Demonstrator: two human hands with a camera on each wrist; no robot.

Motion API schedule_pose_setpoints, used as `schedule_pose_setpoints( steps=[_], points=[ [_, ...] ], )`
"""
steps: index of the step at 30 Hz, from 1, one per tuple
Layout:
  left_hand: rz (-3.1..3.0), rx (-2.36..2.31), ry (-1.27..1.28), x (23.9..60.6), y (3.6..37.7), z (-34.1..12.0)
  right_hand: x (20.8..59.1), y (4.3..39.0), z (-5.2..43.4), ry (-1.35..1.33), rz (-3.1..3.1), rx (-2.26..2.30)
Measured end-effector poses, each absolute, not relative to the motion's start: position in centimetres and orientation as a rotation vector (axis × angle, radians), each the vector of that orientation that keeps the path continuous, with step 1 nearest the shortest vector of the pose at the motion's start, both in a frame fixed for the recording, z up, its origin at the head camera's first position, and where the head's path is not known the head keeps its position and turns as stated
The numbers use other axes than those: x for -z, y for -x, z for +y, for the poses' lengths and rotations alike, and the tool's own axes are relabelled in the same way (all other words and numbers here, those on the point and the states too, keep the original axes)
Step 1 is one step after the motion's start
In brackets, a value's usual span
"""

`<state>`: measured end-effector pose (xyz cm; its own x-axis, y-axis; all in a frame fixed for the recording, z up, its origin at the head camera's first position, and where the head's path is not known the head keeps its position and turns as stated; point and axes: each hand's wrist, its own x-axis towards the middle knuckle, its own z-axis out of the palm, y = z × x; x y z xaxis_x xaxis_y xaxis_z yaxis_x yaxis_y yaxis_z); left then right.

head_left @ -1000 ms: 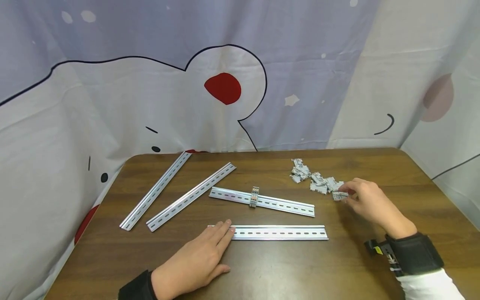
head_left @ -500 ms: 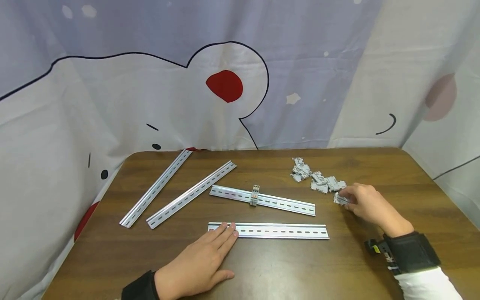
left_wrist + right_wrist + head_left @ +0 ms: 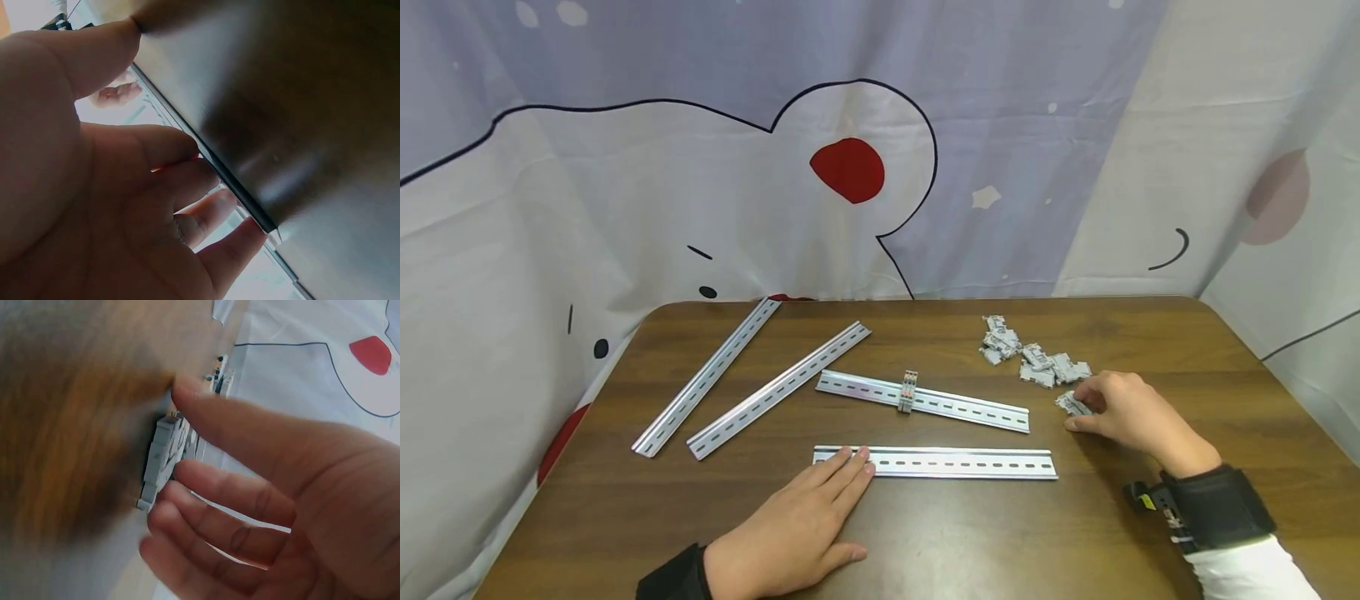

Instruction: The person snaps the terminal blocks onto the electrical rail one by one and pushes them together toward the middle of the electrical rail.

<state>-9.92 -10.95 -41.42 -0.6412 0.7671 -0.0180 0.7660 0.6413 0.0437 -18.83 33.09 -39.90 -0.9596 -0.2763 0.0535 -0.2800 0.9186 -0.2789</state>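
Observation:
My left hand (image 3: 793, 521) lies flat with its fingertips on the left end of the nearest slotted metal DIN rail (image 3: 962, 463). In the left wrist view its fingers (image 3: 231, 250) stretch out along the rail's edge. At the right, my right hand (image 3: 1131, 421) has its thumb and fingers curled at a small grey terminal block (image 3: 1071, 403) that lies low at the tabletop. The right wrist view shows the block (image 3: 164, 453) between thumb and fingertips. Other terminal blocks (image 3: 1037, 367) lie in a loose heap just behind.
Behind the nearest rail, a slanted DIN rail (image 3: 970, 409) carries a few terminal blocks (image 3: 907, 392) clipped upright. Two more rails lie diagonally at the left, an inner rail (image 3: 778, 390) and an outer rail (image 3: 707, 377). A printed curtain (image 3: 700, 192) hangs behind the wooden table (image 3: 970, 542).
My right hand has drawn one terminal block slightly toward me, away from the heap, turning it, and the thumb has come round its near side. The left hand stays on the rail.

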Motion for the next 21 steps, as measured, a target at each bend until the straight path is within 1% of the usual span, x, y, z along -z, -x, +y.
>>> schedule_pose_setpoints(
  steps=[9, 21],
  points=[
    [2.790, -0.034, -1.290, 41.5, 9.8, -11.0, 39.2, 18.4, 32.0, -0.538, -3.087, -0.355],
    [2.829, -0.010, -1.269, 41.1, 9.7, -10.8, 37.7, 17.7, 30.9, -0.626, -3.062, -0.461]
  ],
)
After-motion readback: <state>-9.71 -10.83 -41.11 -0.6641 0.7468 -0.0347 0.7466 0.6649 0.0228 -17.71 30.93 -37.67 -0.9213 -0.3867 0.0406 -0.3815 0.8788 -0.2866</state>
